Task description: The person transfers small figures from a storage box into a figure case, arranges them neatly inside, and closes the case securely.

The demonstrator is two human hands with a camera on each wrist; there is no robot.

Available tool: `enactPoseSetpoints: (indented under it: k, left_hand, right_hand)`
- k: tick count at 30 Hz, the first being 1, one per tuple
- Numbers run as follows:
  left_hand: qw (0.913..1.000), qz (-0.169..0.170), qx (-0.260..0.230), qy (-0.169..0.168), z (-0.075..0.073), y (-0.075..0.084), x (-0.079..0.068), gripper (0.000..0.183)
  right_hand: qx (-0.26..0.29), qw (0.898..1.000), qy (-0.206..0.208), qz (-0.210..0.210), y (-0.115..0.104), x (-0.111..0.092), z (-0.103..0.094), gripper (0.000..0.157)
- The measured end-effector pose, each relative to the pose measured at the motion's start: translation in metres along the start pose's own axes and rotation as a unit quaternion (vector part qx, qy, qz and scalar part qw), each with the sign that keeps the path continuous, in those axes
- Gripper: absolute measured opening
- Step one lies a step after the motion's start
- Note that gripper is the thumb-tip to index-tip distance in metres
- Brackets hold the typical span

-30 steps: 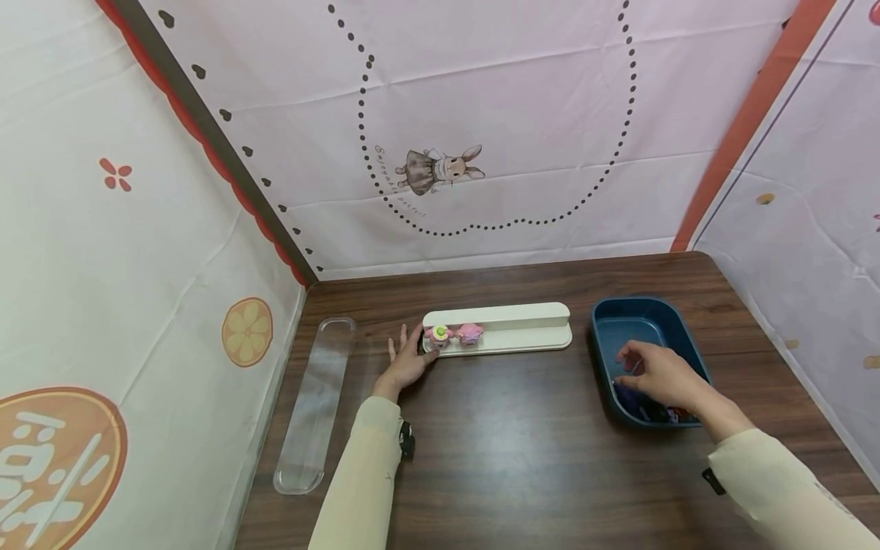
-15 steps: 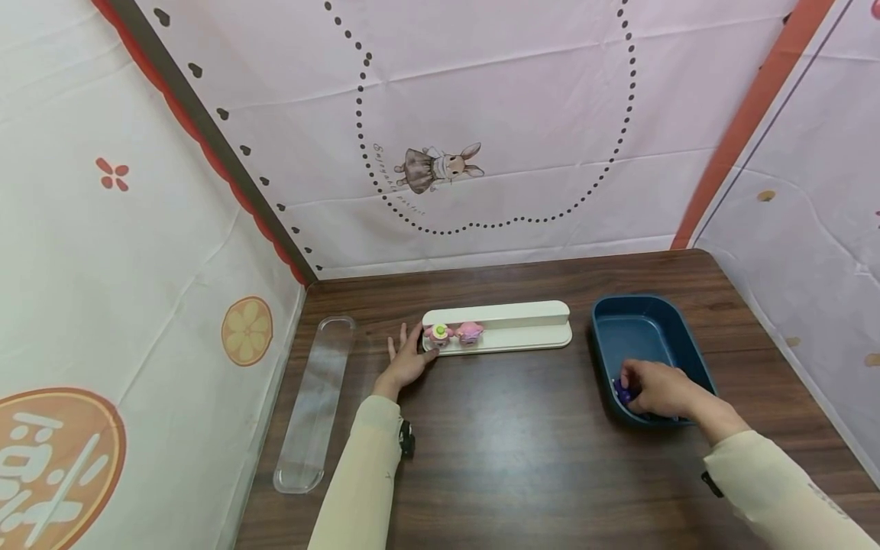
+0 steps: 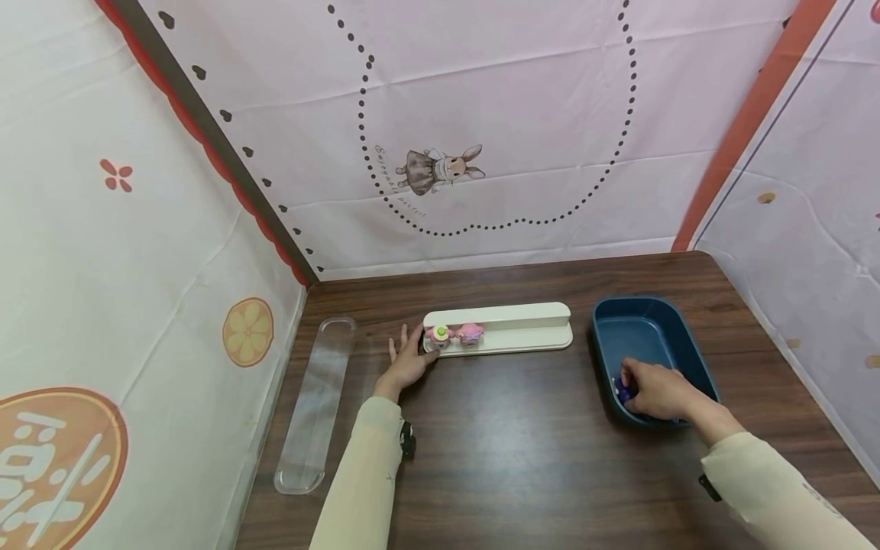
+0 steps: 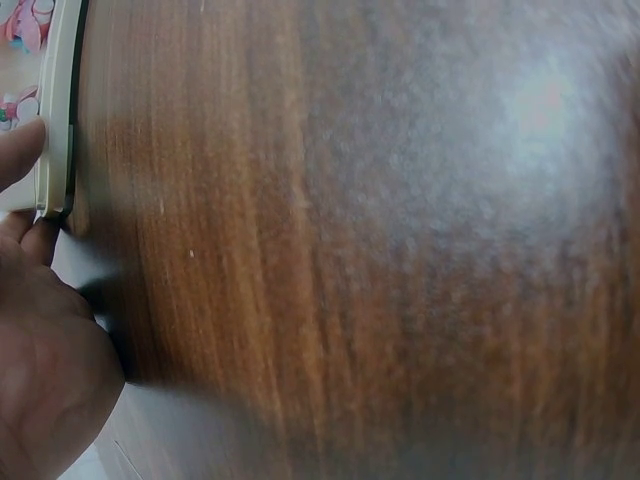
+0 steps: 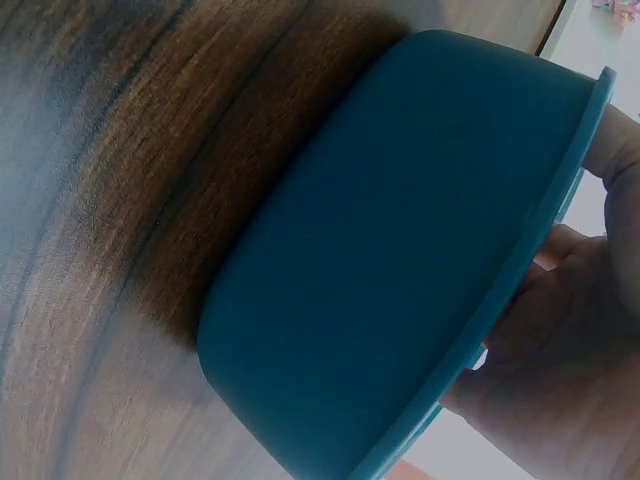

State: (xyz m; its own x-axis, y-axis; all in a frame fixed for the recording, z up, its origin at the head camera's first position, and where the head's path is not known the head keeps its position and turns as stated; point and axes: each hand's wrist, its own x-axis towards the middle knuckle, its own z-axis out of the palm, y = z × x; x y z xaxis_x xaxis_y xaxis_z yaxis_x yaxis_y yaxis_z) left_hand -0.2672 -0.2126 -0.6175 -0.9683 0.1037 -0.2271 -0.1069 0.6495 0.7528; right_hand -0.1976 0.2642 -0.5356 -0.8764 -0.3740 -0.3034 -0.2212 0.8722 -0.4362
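Observation:
My left hand (image 3: 407,365), fingers spread, rests at the left end of a long cream display stand (image 3: 529,336). In the left wrist view its thumb (image 4: 18,152) touches the stand's edge. Two small pink figurines stand side by side at that end: one figurine (image 3: 440,334) has a yellow-green spot, the other figurine (image 3: 470,334) is plain pink on top. Over at the right, my right hand (image 3: 661,389) reaches into a blue bin (image 3: 600,347) and pinches a small purple figurine (image 3: 622,390). The hand hides much of it. In the right wrist view, the bin's wall blocks the fingertips.
A clear plastic cover (image 3: 318,405) lies on the wooden table (image 3: 509,451) left of the left arm. Printed cloth (image 3: 550,114) hangs behind the table and along both sides. The bin stands just right of the display stand.
My right hand has lowered into the bin, and its fingers have closed on the purple figurine. The left hand and the stand have stayed in place.

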Motion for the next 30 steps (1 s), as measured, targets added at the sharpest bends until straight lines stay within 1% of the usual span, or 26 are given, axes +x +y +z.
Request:
enactPoseSetpoints:
  k: [4, 8, 12, 16, 24, 30]
  left_hand:
    - [1.0, -0.002, -0.001, 0.0, 0.0, 0.001, -0.001, 0.078]
    - [1.0, -0.003, -0.002, 0.001, 0.0, 0.003, -0.002, 0.078]
    - [1.0, -0.003, 0.002, 0.002, 0.0, 0.003, -0.001, 0.079]
    - [1.0, -0.003, 0.001, 0.004, 0.0, 0.002, -0.001, 0.079]
    - [1.0, -0.001, 0.001, 0.003, 0.0, 0.004, -0.002, 0.077]
    - [1.0, 0.0, -0.001, 0.001, 0.0, 0.004, -0.003, 0.077]
  right_hand:
    - [0.025, 1.0, -0.005, 0.005, -0.001, -0.001, -0.002, 0.031]
    - [0.07, 0.997, -0.011, 0.008, 0.0, -0.001, -0.006, 0.031]
    - [0.109, 0.994, -0.009, 0.009, 0.001, 0.0, -0.009, 0.03]
    - [0.122, 0.993, -0.007, 0.004, 0.0, 0.0, -0.013, 0.029]
    - [0.139, 0.99, -0.007, 0.014, -0.001, -0.001, -0.019, 0.03]
    - [0.129, 0.991, 0.02, 0.0, -0.001, 0.0, -0.022, 0.03]
